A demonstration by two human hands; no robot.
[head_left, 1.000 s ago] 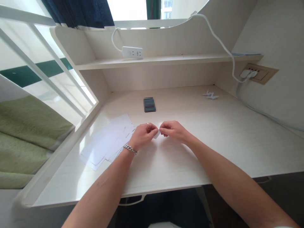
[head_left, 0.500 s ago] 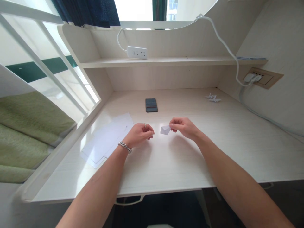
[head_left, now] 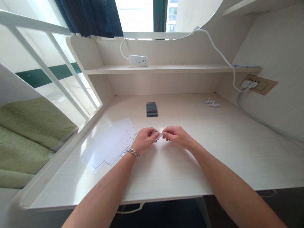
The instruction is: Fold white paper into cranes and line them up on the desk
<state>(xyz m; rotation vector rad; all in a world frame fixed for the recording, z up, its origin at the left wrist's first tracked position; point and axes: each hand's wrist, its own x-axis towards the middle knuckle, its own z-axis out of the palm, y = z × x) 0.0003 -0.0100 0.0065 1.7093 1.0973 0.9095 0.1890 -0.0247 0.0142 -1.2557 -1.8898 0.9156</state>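
Observation:
A small folded white paper (head_left: 160,135) is held between both hands above the middle of the desk. My left hand (head_left: 146,138), with a ring and a chain bracelet, pinches its left part and hides some of it. The fingertips of my right hand (head_left: 175,136) are closed on its right end. To the left of my left hand, white paper sheets (head_left: 109,142) lie spread on the desk. Two folded paper cranes (head_left: 212,103) sit at the back right.
A dark, blurred box-like object (head_left: 151,109) lies on the desk (head_left: 180,177) beyond my hands. On the shelf (head_left: 166,68) is a white power strip (head_left: 138,60). A white cable (head_left: 220,52) hangs down to the wall socket (head_left: 261,85) at the right.
My left hand has moved right and taken hold of the folded paper's left part. My right hand has shifted slightly left, still gripping the paper. The camera view has tilted up a little.

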